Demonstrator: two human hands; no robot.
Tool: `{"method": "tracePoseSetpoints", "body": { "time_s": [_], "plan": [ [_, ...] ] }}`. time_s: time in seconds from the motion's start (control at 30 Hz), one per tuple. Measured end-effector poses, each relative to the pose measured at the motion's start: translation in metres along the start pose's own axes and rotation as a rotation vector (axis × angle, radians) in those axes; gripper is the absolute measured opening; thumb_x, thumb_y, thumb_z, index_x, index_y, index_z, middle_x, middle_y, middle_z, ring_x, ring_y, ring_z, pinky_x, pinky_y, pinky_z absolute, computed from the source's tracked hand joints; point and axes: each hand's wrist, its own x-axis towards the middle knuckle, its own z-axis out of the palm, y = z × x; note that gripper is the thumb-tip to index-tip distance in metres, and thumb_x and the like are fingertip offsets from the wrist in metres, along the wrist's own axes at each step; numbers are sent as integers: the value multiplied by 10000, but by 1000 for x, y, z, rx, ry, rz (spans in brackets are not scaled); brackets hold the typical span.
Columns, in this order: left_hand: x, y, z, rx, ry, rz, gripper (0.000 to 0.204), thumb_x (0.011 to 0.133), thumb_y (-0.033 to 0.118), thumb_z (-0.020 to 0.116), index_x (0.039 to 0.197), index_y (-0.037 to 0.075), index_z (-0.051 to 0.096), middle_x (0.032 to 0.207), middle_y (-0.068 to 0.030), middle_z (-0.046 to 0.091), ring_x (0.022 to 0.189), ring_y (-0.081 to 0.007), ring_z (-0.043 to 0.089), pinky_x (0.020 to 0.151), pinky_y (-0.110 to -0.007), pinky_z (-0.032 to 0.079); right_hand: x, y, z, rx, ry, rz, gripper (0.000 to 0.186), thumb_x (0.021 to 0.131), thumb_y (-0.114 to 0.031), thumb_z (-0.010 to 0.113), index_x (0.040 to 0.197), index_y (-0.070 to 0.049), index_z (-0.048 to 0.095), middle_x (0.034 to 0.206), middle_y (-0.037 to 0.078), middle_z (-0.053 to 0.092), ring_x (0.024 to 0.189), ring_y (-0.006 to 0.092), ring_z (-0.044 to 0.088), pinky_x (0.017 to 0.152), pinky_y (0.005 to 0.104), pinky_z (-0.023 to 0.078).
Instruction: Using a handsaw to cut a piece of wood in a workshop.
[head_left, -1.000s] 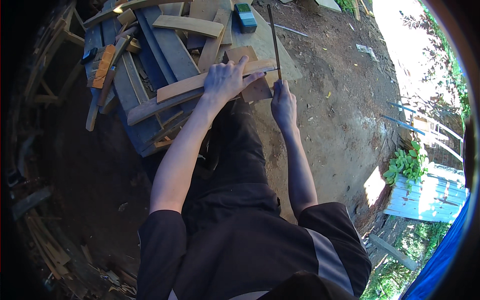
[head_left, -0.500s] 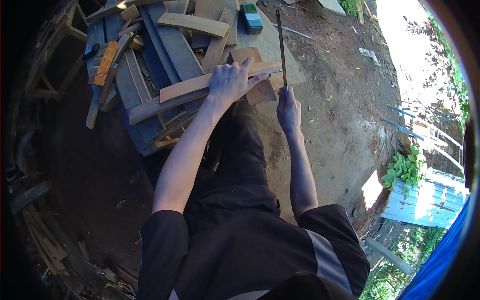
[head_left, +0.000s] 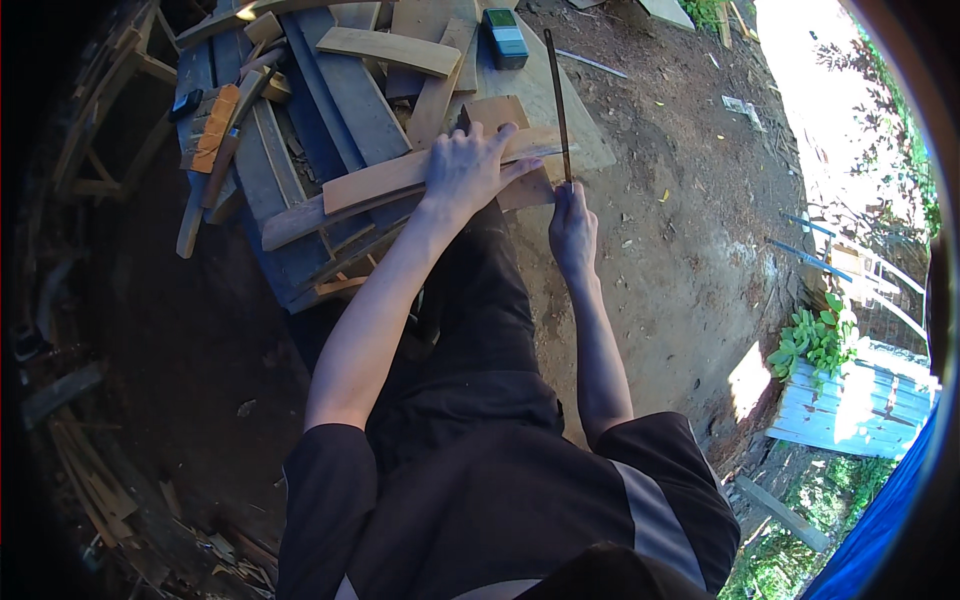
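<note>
My left hand (head_left: 463,178) lies across a pale wooden strip (head_left: 375,183), gripping it with the fingers over its far side and the thumb stretched to the right. Beneath that strip is a second, darker wooden strip (head_left: 292,228). A short flat board (head_left: 497,110) sits crosswise under the right end of the strips. My right hand (head_left: 574,235) is closed around the near end of a long thin dark saw (head_left: 557,95), seen edge-on and pointing away from me. The saw stands by the strip's right end; whether its blade touches the wood I cannot tell.
A low bench (head_left: 262,262) carries several loose boards (head_left: 390,50). On it are a teal and black box-shaped device (head_left: 505,40), an orange-wrapped block (head_left: 214,130) and a small black object (head_left: 185,104). Wood scraps (head_left: 95,470) lie at lower left, a leafy plant (head_left: 815,335) at right.
My right hand and the saw have drawn slightly toward me, and the saw's far tip sits a little lower and further left. The left hand keeps its hold on the strip.
</note>
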Motion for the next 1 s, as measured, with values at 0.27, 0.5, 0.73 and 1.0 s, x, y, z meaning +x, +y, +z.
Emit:
{"method": "tracePoseSetpoints", "body": {
  "time_s": [0.27,0.5,0.73,1.0],
  "plan": [
    [4,0,-1,-15,-86,-44,810,863,791,445,1275,117,626,898,-162,692,802,-309,724,708,-440,562,-1,1,3,46,75,-30,92,1029,-140,500,1036,-48,498,874,221,681,809,448,652,626,532,478],
    [5,-2,-1,-41,-106,-53,847,852,799,451,1287,92,620,897,-178,708,819,-320,730,732,-454,571,-1,4,10,3,85,-31,85,1029,-140,500,1049,-58,510,856,218,682,780,445,655,608,534,478],
    [5,-3,0,-57,-47,-39,864,849,796,461,1279,63,618,874,-179,713,791,-316,734,692,-441,583,-3,7,20,-11,109,-33,76,1028,-125,492,1057,-55,502,861,228,688,782,449,661,615,539,481],
    [5,-3,1,-67,-67,-35,864,852,787,477,1259,40,626,854,-171,720,767,-299,736,667,-429,588,-4,4,23,150,122,-32,85,979,-4,475,1051,-31,511,918,239,687,875,441,665,696,518,504]
  ]
}}
